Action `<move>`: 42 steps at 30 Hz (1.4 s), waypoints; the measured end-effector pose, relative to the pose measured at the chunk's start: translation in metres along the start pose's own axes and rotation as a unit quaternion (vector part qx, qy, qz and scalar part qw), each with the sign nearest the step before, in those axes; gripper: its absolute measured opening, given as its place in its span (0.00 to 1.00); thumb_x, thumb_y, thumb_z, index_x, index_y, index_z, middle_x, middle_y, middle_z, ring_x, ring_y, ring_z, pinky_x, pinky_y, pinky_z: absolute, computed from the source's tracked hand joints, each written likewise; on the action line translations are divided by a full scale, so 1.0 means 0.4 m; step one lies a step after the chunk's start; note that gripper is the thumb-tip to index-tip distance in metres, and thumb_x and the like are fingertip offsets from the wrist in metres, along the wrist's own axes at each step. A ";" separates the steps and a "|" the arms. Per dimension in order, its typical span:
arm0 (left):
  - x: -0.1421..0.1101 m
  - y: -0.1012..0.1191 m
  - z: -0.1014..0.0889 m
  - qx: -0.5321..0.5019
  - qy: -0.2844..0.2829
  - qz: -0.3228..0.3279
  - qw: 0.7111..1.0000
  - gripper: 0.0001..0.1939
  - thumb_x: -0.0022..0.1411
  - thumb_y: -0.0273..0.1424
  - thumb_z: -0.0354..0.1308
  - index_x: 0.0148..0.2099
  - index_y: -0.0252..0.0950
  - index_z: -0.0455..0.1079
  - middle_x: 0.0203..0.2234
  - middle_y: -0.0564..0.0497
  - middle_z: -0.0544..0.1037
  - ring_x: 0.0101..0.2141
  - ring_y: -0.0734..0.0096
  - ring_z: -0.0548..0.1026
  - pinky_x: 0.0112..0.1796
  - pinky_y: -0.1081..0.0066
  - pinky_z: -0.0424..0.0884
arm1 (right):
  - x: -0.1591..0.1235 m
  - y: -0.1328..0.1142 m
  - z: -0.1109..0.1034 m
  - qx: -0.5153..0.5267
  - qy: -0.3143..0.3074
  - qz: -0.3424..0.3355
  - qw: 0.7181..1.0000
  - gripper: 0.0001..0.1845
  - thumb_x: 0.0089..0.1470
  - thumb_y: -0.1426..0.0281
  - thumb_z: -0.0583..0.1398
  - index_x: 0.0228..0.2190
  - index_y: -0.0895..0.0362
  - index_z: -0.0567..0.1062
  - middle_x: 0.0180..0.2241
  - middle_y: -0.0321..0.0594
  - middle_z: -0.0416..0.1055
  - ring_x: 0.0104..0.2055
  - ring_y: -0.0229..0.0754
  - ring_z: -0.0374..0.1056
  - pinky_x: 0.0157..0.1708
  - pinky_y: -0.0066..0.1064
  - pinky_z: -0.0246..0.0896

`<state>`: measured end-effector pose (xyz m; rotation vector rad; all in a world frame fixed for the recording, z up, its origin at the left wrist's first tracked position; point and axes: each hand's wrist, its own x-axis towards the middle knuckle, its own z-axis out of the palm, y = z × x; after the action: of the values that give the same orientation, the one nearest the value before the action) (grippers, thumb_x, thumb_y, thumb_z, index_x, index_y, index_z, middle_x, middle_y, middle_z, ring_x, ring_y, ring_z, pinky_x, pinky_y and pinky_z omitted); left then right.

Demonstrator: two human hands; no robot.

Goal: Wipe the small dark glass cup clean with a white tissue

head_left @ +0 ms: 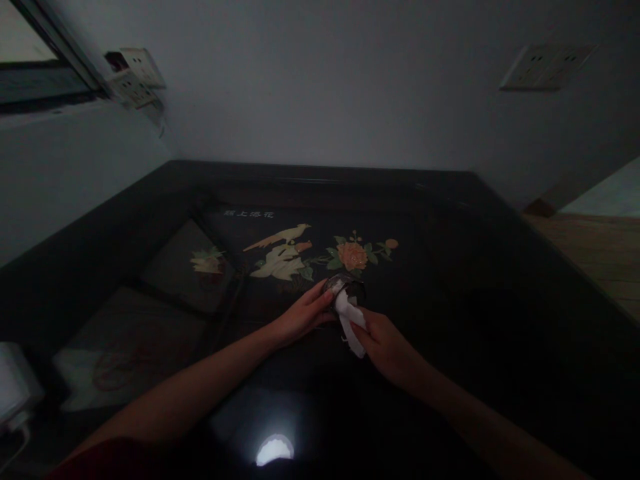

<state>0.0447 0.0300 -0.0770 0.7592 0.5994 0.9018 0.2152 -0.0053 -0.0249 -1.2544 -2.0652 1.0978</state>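
Near the middle of the dark table, my left hand [311,308] is wrapped round the left side of a small round glass-like vessel [356,285], which looks like a cup or bowl; its exact kind is hard to make out in the dim light. My right hand [383,340] is closed on a white cloth or tissue [353,323]. The upper end of that white piece lies against the opening of the vessel, while its lower end hangs below my right fingers.
A glossy dark table [450,220] carries a bird-and-flower picture [283,257]. A white device with a cable [17,383] stands at the left edge. Wall sockets [545,67] sit at the right, and a plugged-in power adapter [133,87] at the left.
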 end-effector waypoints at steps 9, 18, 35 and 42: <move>-0.001 0.004 0.007 -0.017 0.001 -0.013 1.000 0.20 0.56 0.39 0.62 0.50 0.40 0.69 0.46 0.45 0.73 0.45 0.65 0.70 0.42 0.67 0.67 | 0.004 0.029 -0.024 -0.403 0.007 -0.148 0.903 0.21 0.57 0.81 0.49 0.48 0.60 0.73 0.53 0.48 0.70 0.57 0.50 0.62 0.56 0.52 0.56; 0.000 0.002 0.010 -0.015 0.011 -0.013 1.000 0.21 0.56 0.39 0.61 0.51 0.39 0.68 0.48 0.44 0.71 0.46 0.64 0.69 0.42 0.67 0.66 | 0.008 0.035 -0.026 -0.463 0.021 -0.178 0.868 0.19 0.58 0.79 0.51 0.48 0.59 0.73 0.53 0.47 0.70 0.56 0.48 0.63 0.58 0.53 0.51; -0.002 -0.007 -0.006 0.015 0.005 -0.006 1.000 0.21 0.57 0.39 0.61 0.52 0.40 0.67 0.49 0.46 0.72 0.48 0.62 0.70 0.48 0.65 0.65 | 0.000 -0.013 -0.001 0.137 0.002 0.025 0.990 0.26 0.50 0.80 0.49 0.49 0.57 0.73 0.42 0.41 0.76 0.41 0.43 0.72 0.42 0.33 0.67; -0.002 0.003 0.001 -0.001 0.004 -0.017 1.000 0.21 0.55 0.40 0.62 0.51 0.39 0.68 0.48 0.45 0.73 0.47 0.61 0.71 0.45 0.65 0.67 | -0.006 0.005 -0.018 -0.151 -0.035 -0.060 0.986 0.30 0.48 0.85 0.48 0.52 0.59 0.70 0.51 0.46 0.71 0.53 0.44 0.67 0.53 0.37 0.61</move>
<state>0.0443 0.0295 -0.0757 0.7418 0.6159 0.8751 0.2225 -0.0041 -0.0227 -1.2210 -2.3948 0.8073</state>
